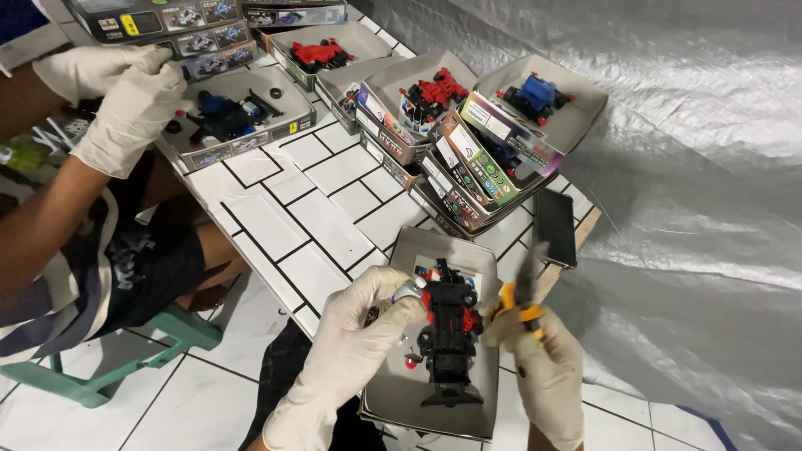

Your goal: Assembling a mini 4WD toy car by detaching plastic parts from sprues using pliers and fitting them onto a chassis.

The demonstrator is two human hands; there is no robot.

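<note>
Right now the toy car (pixel 449 334) is held over an open box (pixel 401 401) at the near table (pixel 292 217) edge, its long axis running near-to-far, front end away from the wearer, as best I can tell. The left hand (pixel 355 342), gloved, grips the car's left side with fingers curled around it. The right hand (pixel 543 359), also gloved, is clenched on a yellow-handled tool (pixel 518 301) whose tip is blurred.

Farther along, open boxes each carry a car: red ones (pixel 434 90), a blue one (pixel 535 93), a dark blue chassis (pixel 221 113). A phone (pixel 555 227) lies beside the stack. A co-worker's gloved hands (pixel 125 100) rest at the far-left box; what they hold is hidden.
</note>
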